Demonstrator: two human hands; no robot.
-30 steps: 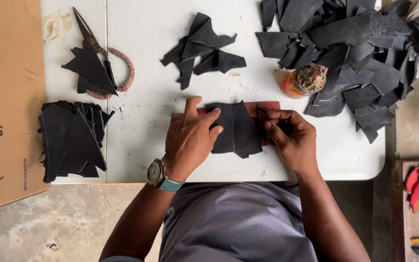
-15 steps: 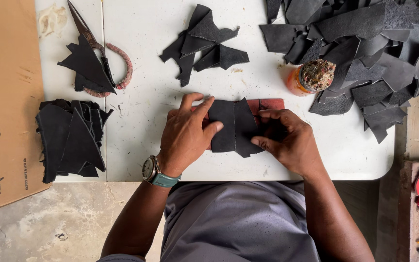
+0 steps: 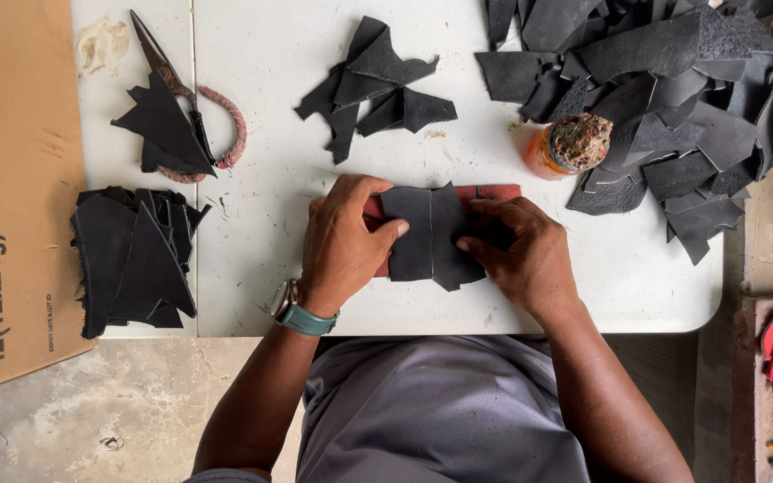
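Since a second ago, the black leather pieces [image 3: 431, 234] under the hands have been drawn together into a tighter, squarer stack on the red pad [image 3: 492, 192], whose left end is now mostly covered. The left hand [image 3: 344, 241] has slid right, its thumb pressing the stack's left edge. The right hand [image 3: 521, 250] has flattened, fingertips holding down the stack's right side.

Both hands lie palm-down side by side, left hand [image 3: 344, 240] and right hand [image 3: 522, 250], fingers pressing flat.
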